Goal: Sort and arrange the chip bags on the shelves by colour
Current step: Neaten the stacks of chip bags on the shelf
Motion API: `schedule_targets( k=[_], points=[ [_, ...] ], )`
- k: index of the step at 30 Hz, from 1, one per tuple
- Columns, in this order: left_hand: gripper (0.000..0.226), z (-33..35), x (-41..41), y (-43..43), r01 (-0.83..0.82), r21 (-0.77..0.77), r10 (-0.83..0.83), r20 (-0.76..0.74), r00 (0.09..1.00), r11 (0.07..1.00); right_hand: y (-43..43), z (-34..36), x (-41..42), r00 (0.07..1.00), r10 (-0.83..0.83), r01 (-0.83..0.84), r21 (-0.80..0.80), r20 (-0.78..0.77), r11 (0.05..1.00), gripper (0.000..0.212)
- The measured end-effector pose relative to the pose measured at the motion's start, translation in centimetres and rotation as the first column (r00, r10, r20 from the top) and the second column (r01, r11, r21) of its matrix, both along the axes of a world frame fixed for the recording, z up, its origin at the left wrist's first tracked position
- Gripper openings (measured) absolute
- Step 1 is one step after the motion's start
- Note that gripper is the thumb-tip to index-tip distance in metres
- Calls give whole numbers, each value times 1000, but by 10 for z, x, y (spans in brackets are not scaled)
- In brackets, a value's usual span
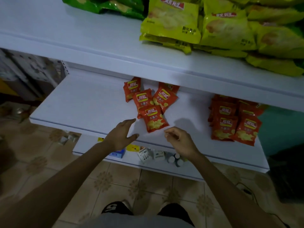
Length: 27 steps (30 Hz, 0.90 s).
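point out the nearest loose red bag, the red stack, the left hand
nearest loose red bag [155, 120]: head view, its front
red stack [227, 125]: head view, a front bag
left hand [122, 136]: head view, its back

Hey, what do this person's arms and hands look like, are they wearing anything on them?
The left forearm and right forearm are bare to the picture's edge; no sleeve shows. The left hand and right hand wear no gloves, and neither wrist carries a watch or band. A tiny glint on one right finger might be a ring; too small to tell.
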State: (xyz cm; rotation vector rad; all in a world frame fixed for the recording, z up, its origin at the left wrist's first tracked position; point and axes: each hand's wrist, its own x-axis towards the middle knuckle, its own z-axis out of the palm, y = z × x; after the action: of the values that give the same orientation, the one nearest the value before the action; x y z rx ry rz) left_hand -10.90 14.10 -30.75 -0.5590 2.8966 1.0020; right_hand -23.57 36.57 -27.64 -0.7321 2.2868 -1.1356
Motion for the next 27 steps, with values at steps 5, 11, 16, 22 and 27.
schedule_targets(
  k=[5,11,16,22,27],
  points=[
    [69,-23,-31,14,-174,100,173,17,985,980,13,-19,-44,999,41,-44,99,25,994,17],
    [63,-65,-76,32,-260,121,265,-26,964,958,16,-59,-93,999,53,-51,165,-6,985,29],
    [59,-95,-116,8,-411,180,435,-124,892,893,-22,-101,-126,995,38,-29,100,-87,995,52],
    [51,-127,-138,7,-270,242,322,-207,924,932,-62,-128,-155,978,201,-197,74,-49,978,68],
    [38,-144,-176,28,-86,129,134,-428,894,988,-63,-164,-197,998,50,-47,-103,32,994,76]
  ],
)
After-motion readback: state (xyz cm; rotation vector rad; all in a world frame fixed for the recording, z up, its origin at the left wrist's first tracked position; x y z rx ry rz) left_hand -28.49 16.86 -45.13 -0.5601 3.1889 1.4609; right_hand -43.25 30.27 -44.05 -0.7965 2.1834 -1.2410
